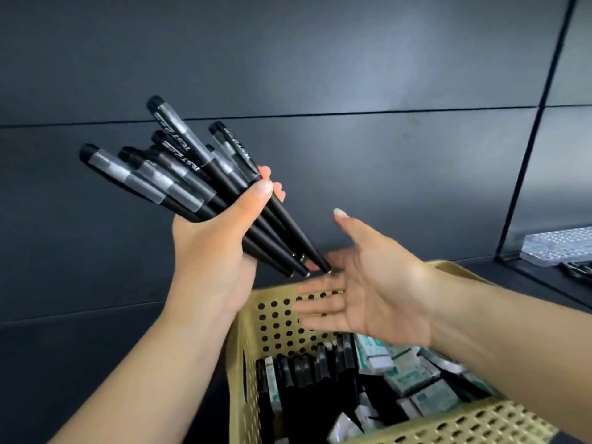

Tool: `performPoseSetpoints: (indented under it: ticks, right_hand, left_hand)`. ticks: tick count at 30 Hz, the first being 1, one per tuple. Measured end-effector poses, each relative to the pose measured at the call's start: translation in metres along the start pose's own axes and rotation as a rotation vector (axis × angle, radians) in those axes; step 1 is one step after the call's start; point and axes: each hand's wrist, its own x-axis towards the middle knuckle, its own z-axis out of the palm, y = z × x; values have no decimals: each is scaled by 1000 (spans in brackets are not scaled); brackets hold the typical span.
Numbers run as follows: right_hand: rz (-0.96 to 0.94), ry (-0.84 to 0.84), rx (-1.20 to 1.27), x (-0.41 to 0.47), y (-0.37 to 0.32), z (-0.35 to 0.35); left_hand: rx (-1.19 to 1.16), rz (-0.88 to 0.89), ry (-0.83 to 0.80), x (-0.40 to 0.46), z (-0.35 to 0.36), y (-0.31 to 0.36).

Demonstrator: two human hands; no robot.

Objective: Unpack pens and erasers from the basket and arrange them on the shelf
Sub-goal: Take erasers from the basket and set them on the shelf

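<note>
My left hand (211,248) grips a fanned bunch of black pens (205,184), thumb curled over the barrels, fingertips wrapped round the far side. Clear caps point up-left, the bare ends point down-right, held up in front of the dark panelled wall (320,59). My right hand (368,293) is flat open, palm facing left, thumb up, fingers straight and a bit blurred; it holds nothing. The lowest pen ends touch or nearly touch its fingers, can't tell which. Below both hands sits the tan perforated basket (272,328), with more black pens (307,366) lying along its left side and green-and-white wrapped erasers (407,376) piled on its right side. Far right, on the dark shelf (544,283), lies a flat clear bubble-textured pack (557,248), well apart from the basket.
</note>
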Motion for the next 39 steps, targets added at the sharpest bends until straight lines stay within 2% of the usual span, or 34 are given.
performPoseSetpoints:
  ticks: [2, 5, 9, 14, 17, 19, 21, 24, 27, 30, 32, 37, 39]
  right_hand:
    - [-70, 1, 269, -8, 4, 15]
    - [-232, -8, 589, -18, 10, 31]
    - [-255, 9, 716, -25, 25, 40]
    - [-309, -11, 721, -38, 25, 44]
    - [-372, -68, 623, -62, 30, 28]
    - [-410, -80, 422, -85, 32, 7]
    - [-474, -32, 150, -116, 32, -23]
    - [-608, 44, -170, -178, 27, -80]
    - [-584, 69, -404, -234, 30, -147]
    - [-482, 285, -363, -272, 43, -219]
    - [-414, 358, -314, -297, 57, -268]
    - [-340, 417, -164, -338, 75, -346]
    - [-322, 448, -148, -344, 74, -365]
  left_hand:
    - [-2, 61, -64, -9, 11, 7]
    - [-23, 26, -98, -24, 17, 9]
    - [103, -32, -163, -37, 14, 11]
    - [214, -140, -197, -47, 26, 13]
    - [175, -188, -253, -56, 47, 18]
    - [97, -259, -324, -64, 61, 21]
    - [24, -373, -468, -81, 79, 19]
    - [20, -600, -782, -124, 116, -5]
    - [86, -857, -934, -186, 168, -51]
    - [77, -1060, -999, -241, 225, -102]
    - [61, -1181, -1046, -273, 263, -131]
    - [87, -1432, -1016, -323, 328, -176]
    - [113, -1455, -1054, -330, 341, -191]
